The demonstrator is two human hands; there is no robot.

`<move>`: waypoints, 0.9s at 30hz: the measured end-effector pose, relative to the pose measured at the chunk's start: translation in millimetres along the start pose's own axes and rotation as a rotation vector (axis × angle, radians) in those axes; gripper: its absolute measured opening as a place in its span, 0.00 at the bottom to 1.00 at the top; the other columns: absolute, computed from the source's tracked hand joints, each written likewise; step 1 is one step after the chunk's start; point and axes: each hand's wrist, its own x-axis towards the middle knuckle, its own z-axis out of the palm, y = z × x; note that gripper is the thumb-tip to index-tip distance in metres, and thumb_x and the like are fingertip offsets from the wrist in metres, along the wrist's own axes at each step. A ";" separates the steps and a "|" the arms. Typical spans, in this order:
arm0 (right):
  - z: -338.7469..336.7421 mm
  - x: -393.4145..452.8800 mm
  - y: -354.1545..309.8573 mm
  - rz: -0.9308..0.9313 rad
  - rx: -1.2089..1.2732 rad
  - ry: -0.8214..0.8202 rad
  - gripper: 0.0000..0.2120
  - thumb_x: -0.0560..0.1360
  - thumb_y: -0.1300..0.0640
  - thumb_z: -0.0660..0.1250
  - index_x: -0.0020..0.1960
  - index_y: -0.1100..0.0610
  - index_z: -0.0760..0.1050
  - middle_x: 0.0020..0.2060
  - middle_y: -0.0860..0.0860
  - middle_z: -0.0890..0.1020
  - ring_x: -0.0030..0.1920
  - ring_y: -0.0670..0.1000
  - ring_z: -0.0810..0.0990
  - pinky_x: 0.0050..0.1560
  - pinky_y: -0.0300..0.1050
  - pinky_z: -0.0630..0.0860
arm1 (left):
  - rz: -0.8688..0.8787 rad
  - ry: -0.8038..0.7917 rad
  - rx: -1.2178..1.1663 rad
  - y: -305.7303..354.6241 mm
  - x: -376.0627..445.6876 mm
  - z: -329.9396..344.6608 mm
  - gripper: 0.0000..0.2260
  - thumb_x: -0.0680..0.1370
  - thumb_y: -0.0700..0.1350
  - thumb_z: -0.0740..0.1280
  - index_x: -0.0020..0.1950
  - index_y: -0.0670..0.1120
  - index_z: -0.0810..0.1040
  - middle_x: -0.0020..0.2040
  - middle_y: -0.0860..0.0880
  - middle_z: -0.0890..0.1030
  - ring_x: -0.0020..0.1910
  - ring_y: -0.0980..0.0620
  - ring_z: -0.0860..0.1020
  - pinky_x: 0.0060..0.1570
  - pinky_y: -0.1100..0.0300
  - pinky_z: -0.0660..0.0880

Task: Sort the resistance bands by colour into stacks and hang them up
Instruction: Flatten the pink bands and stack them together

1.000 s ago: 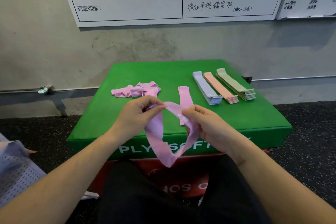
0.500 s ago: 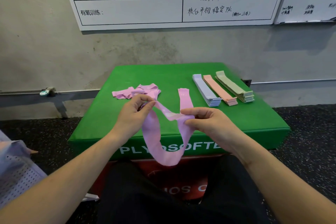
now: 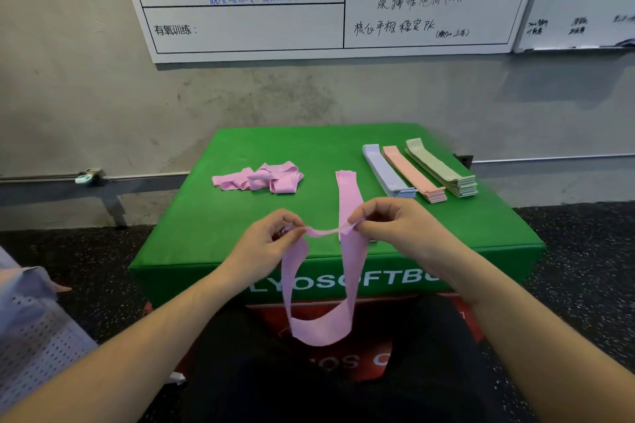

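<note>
A pink resistance band (image 3: 323, 323) hangs as a loop between my hands above the front edge of the green plyo box (image 3: 213, 230). My left hand (image 3: 264, 244) pinches one end of its top edge and my right hand (image 3: 398, 227) pinches the other, with the top stretched thin between them. A flat pink band (image 3: 347, 192) lies on the box behind my right hand. A loose heap of pink bands (image 3: 264, 177) sits at the box's left. Three neat stacks stand at the right: lilac (image 3: 385, 170), salmon (image 3: 412, 173) and pale green (image 3: 443, 168).
The box stands against a grey concrete wall (image 3: 103, 96) with a whiteboard (image 3: 309, 0) above it. A red box (image 3: 343, 357) sits under the green one, by my dark-clothed legs. Speckled black floor (image 3: 584, 251) lies on both sides. A perforated pale fabric (image 3: 31, 336) is at the lower left.
My hands have moved apart and a little away from me, pulling the top of the pink band taut. The loop hangs longer and more open than before.
</note>
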 end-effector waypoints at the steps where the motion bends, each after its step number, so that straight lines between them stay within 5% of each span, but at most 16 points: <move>1: -0.3 0.4 -1.1 -0.022 -0.011 0.000 0.13 0.76 0.65 0.70 0.41 0.49 0.85 0.45 0.54 0.86 0.49 0.55 0.83 0.58 0.56 0.80 | -0.007 -0.035 0.027 0.4 -1.7 1.2 0.03 0.80 0.46 0.67 0.50 0.55 0.77 0.40 0.52 0.82 0.37 0.49 0.79 0.42 0.49 0.79; 4: -2.2 1.3 -4.6 -0.106 -0.060 -0.012 0.14 0.77 0.64 0.69 0.42 0.46 0.84 0.45 0.53 0.85 0.48 0.58 0.82 0.56 0.56 0.79 | -0.043 -0.158 0.002 4.5 -6.6 5.1 0.03 0.80 0.46 0.67 0.51 0.54 0.78 0.40 0.52 0.82 0.35 0.51 0.81 0.40 0.47 0.82; 6: -3.0 1.2 -7.4 -0.163 -0.066 -0.032 0.14 0.78 0.65 0.68 0.43 0.47 0.83 0.43 0.49 0.85 0.45 0.52 0.81 0.50 0.46 0.78 | -0.032 -0.222 -0.017 10.9 -8.0 7.0 0.03 0.80 0.50 0.68 0.52 0.55 0.77 0.44 0.54 0.81 0.36 0.57 0.80 0.38 0.53 0.81; 9: -2.9 0.4 -12.5 -0.223 -0.005 -0.080 0.13 0.79 0.68 0.66 0.46 0.51 0.81 0.43 0.45 0.84 0.45 0.45 0.79 0.49 0.36 0.75 | 0.030 -0.217 -0.057 25.2 -5.0 5.9 0.15 0.76 0.64 0.63 0.58 0.60 0.74 0.57 0.57 0.77 0.53 0.62 0.78 0.54 0.57 0.77; 12: -2.8 -0.2 -17.4 -0.276 0.072 -0.123 0.14 0.79 0.70 0.64 0.46 0.52 0.80 0.42 0.45 0.83 0.45 0.44 0.79 0.49 0.35 0.74 | 0.006 -0.230 -0.309 45.8 0.6 6.0 0.19 0.79 0.60 0.64 0.66 0.55 0.72 0.65 0.55 0.77 0.65 0.57 0.76 0.64 0.57 0.74; 19: -8.4 -0.1 -20.4 -0.323 0.155 -0.193 0.14 0.75 0.65 0.64 0.43 0.46 0.80 0.48 0.47 0.79 0.52 0.51 0.76 0.55 0.43 0.74 | -0.179 -0.321 -0.867 74.0 1.7 17.5 0.18 0.74 0.47 0.67 0.64 0.48 0.74 0.54 0.49 0.83 0.51 0.52 0.82 0.51 0.59 0.78; 22: -12.7 -1.6 -16.0 -0.305 0.159 -0.248 0.13 0.74 0.65 0.66 0.42 0.47 0.81 0.60 0.45 0.77 0.59 0.53 0.77 0.59 0.53 0.76 | -0.225 -0.389 -0.916 77.5 -0.4 19.8 0.18 0.76 0.44 0.66 0.65 0.46 0.73 0.55 0.46 0.84 0.54 0.50 0.83 0.53 0.57 0.79; 24: -12.9 -2.6 -14.2 -0.295 0.169 -0.289 0.14 0.73 0.65 0.67 0.42 0.46 0.81 0.69 0.43 0.74 0.70 0.47 0.72 0.64 0.50 0.75 | -0.229 -0.445 -0.920 77.1 -2.2 22.0 0.18 0.77 0.44 0.64 0.67 0.44 0.74 0.57 0.44 0.83 0.60 0.46 0.81 0.56 0.55 0.79; 27: -11.7 -3.2 -12.3 -0.272 0.215 -0.339 0.16 0.73 0.66 0.67 0.41 0.45 0.82 0.71 0.45 0.74 0.74 0.47 0.68 0.70 0.48 0.70 | -0.253 -0.466 -0.916 79.0 -4.6 25.2 0.12 0.74 0.43 0.67 0.56 0.43 0.80 0.46 0.48 0.84 0.47 0.50 0.82 0.51 0.55 0.80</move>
